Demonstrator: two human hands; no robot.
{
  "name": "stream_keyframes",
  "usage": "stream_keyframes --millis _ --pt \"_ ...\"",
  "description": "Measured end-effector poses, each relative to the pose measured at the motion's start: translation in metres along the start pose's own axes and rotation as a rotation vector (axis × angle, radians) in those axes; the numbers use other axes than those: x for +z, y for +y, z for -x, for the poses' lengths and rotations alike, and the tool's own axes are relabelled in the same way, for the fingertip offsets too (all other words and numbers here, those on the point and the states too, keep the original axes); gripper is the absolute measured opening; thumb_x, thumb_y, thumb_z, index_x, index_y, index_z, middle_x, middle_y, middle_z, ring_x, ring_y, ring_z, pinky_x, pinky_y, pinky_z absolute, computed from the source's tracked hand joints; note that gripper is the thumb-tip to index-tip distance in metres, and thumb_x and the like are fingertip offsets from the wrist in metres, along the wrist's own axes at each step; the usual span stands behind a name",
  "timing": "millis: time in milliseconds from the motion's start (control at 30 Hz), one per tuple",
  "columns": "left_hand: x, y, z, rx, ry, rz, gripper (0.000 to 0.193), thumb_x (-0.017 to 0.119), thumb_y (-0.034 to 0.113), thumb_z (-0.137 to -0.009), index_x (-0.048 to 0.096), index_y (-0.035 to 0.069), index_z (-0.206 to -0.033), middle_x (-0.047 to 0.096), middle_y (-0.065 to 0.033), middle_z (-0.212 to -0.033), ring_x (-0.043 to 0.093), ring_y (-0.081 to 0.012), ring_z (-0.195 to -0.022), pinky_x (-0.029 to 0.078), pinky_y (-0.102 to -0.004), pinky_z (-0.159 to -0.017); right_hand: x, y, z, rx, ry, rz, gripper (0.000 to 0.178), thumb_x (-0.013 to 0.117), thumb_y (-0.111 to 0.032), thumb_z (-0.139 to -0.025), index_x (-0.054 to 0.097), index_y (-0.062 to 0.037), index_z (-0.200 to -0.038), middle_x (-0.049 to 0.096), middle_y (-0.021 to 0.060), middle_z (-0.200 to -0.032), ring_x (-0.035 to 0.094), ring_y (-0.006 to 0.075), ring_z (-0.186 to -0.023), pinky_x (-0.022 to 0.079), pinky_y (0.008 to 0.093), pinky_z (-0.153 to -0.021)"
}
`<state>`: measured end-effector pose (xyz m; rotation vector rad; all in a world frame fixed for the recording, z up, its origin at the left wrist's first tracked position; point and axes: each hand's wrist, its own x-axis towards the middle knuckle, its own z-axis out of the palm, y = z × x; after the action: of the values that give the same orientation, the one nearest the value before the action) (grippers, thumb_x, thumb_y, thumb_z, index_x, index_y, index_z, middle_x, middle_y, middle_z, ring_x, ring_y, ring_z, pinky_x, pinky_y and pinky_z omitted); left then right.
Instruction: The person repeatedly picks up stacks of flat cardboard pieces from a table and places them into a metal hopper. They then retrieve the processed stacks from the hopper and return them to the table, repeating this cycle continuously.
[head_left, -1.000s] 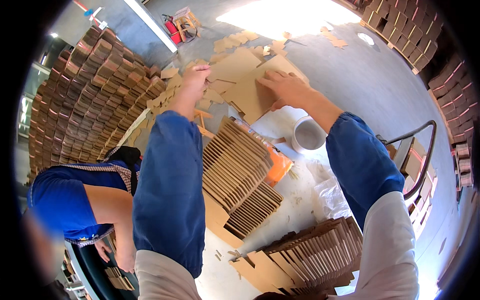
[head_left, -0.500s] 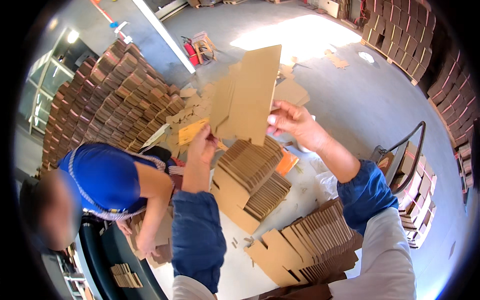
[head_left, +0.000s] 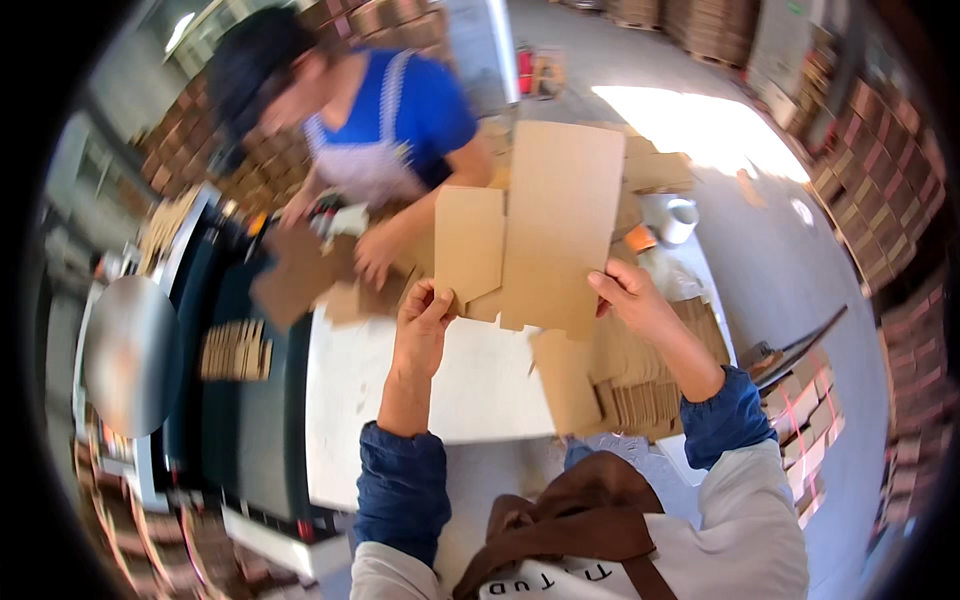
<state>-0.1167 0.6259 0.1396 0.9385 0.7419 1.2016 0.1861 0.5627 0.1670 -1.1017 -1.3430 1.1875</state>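
A flat brown cardboard box blank (head_left: pixel 565 220) is held up in front of me, with a tall panel on the right and a shorter flap on the left. My left hand (head_left: pixel 425 320) pinches the lower left corner of the flap, thumb towards me. At the tall panel's lower right edge, my right hand (head_left: pixel 630 295) grips between thumb and fingers. Below and behind the blank, rows of stacked cardboard blanks (head_left: pixel 645 395) lie on the white table (head_left: pixel 425 395). The blank hides part of these stacks.
Across the table on the left, a co-worker (head_left: pixel 375 130) in blue handles brown cardboard sheets. Beside them runs a dark green conveyor belt (head_left: pixel 240 430) carrying a small row of cardboard pieces (head_left: pixel 235 350). A white cup-like container (head_left: pixel 680 220) stands at the table's far right.
My view has turned left, bringing the conveyor and co-worker further into sight. The blank has come lower and faces me more squarely, still in both hands. The co-worker now holds cardboard over the belt's edge.
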Motion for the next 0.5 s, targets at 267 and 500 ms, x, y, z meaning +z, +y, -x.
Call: stream_keyframes --millis 267,500 --pt "-0.071 0.083 0.236 0.265 0.255 -0.266 0.011 0.063 0.006 -0.092 0.057 0.005 -0.101 0.061 0.0002 -0.094 0.056 -0.0077 -0.088 0.045 -0.0246 -0.085 0.141 -0.011 0.057 0.008 -0.444 -0.101 0.027 0.050 -0.023 -0.101 0.061 -0.0003 -0.111 0.064 0.0005 -0.087 0.061 0.0090 -0.075 0.051 0.0252 -0.068" --pt "-0.097 0.102 0.360 0.321 0.617 -0.176 0.011 0.062 0.007 -0.093 0.060 0.003 -0.103 0.061 0.0000 -0.095 0.055 -0.0086 -0.088 0.045 -0.0242 -0.082 0.231 -0.019 0.023 0.086 -0.730 -0.280 0.024 0.052 -0.029 -0.100 0.059 -0.0063 -0.104 0.064 0.0004 -0.088 0.060 0.0094 -0.074 0.049 0.0258 -0.068"
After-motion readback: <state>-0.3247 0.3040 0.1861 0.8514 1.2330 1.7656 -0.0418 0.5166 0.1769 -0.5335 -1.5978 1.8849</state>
